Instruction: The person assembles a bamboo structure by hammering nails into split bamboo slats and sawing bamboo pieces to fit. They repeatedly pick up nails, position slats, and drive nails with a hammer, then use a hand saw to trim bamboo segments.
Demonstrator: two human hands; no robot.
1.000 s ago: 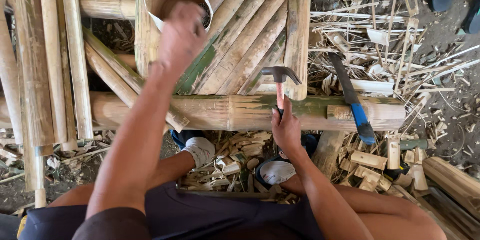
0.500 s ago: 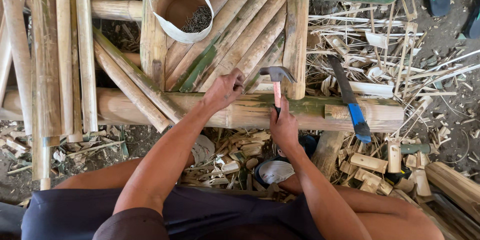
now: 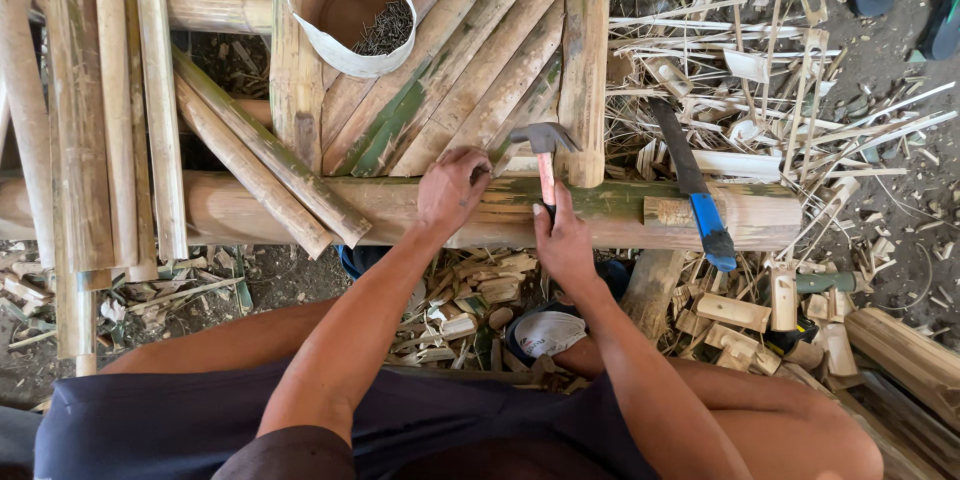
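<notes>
My right hand (image 3: 563, 240) grips the handle of a claw hammer (image 3: 543, 147), whose metal head rests over the split bamboo slats (image 3: 470, 70). My left hand (image 3: 452, 188) sits just left of the hammer, fingers pinched against the lower end of a slat where it meets the thick bamboo pole (image 3: 600, 212); anything between the fingers is too small to see. A white cut container (image 3: 345, 5) holding dark nails stands on the slats at the top left.
A machete with a blue handle (image 3: 695, 190) lies across the pole to the right. Loose bamboo poles (image 3: 110, 110) lean at the left. Offcuts and shavings (image 3: 760, 90) cover the ground. My bent knees and dark shorts fill the bottom.
My left hand came back from the nail container down to the slats beside the hammer. The right hand and hammer stayed almost where they were.
</notes>
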